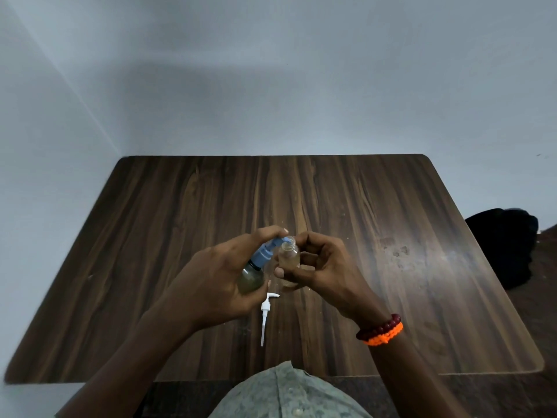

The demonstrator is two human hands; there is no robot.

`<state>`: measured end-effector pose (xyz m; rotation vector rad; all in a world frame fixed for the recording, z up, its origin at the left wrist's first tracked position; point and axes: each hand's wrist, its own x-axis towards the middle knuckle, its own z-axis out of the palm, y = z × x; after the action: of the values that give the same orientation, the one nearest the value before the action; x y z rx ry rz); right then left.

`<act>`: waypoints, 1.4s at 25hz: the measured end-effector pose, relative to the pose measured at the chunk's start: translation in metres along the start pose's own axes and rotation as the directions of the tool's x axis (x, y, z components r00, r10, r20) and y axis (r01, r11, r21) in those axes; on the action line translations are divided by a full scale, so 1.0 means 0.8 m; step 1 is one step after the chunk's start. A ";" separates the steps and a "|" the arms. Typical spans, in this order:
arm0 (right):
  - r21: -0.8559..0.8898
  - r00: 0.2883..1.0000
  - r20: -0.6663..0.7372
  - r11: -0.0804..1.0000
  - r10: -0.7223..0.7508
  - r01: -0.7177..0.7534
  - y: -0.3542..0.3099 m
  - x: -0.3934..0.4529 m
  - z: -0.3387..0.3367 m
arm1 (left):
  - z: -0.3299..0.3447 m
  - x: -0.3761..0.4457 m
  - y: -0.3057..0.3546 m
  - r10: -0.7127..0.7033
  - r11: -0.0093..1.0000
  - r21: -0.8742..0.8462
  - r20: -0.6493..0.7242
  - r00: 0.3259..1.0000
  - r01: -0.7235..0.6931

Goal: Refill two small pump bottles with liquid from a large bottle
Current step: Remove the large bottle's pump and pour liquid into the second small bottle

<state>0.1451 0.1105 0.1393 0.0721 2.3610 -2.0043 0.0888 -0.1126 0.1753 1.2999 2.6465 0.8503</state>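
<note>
Each grip holds one bottle: left hand [217, 276] blue-pump bottle [252, 274], right hand [319, 263] open small bottle [288, 256]; one white pump [265, 315] lies loose.

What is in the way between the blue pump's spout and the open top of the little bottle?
Nothing visible. The left hand holds the large bottle so its blue pump points right at the open mouth of the small bottle, gripped by the right hand. The white pump lies off on the table.
</note>
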 end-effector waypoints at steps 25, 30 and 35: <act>0.014 0.998 0.021 0.998 -0.056 0.055 -0.006 0.002 -0.015 | -0.002 0.000 0.003 0.011 0.999 -0.047 0.054 0.998 -0.008; -0.047 0.998 0.019 0.997 -0.065 0.066 -0.005 0.001 -0.009 | 0.000 0.006 0.005 0.016 1.000 0.004 -0.015 1.000 -0.016; -0.003 0.999 0.001 0.999 -0.048 0.048 -0.006 0.000 -0.015 | -0.002 0.003 0.008 0.020 0.999 -0.025 0.034 0.999 -0.019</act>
<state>0.1446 0.1219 0.1459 0.0154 2.3876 -2.0213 0.0914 -0.1079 0.1803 1.3240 2.5927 0.8527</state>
